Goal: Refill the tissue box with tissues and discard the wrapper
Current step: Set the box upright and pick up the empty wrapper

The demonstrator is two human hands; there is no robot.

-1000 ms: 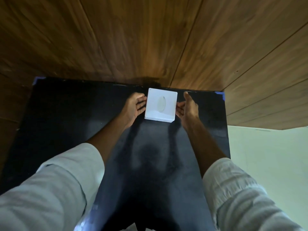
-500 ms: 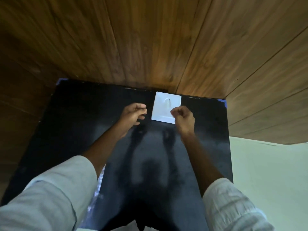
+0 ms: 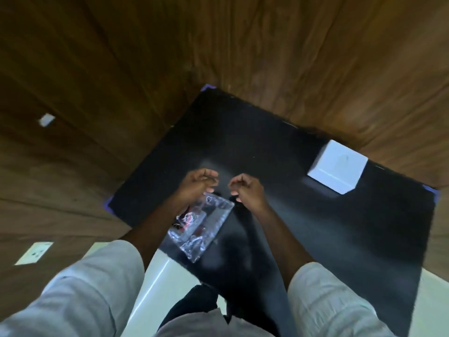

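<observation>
A dark, matte black rectangular table top [image 3: 279,147] sits against brown wood-plank panelling [image 3: 145,57], and the white square cardboard tissue box [image 3: 337,170] stands at its far right edge, slot face up, well apart from both hands. The crinkled clear plastic wrapper [image 3: 202,229] lies flat near the table's left front edge, its long axis running from near-left to far-right. The left hand [image 3: 195,184] hovers over the wrapper's far end with fingers loosely curled, holding nothing, while the right hand [image 3: 247,190] hangs just beside it, fingers likewise curled and empty.

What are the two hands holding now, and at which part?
Nothing clearly. The left hand hovers at the upper corner of the clear wrapper; contact is blurred. The right hand is empty.
</observation>
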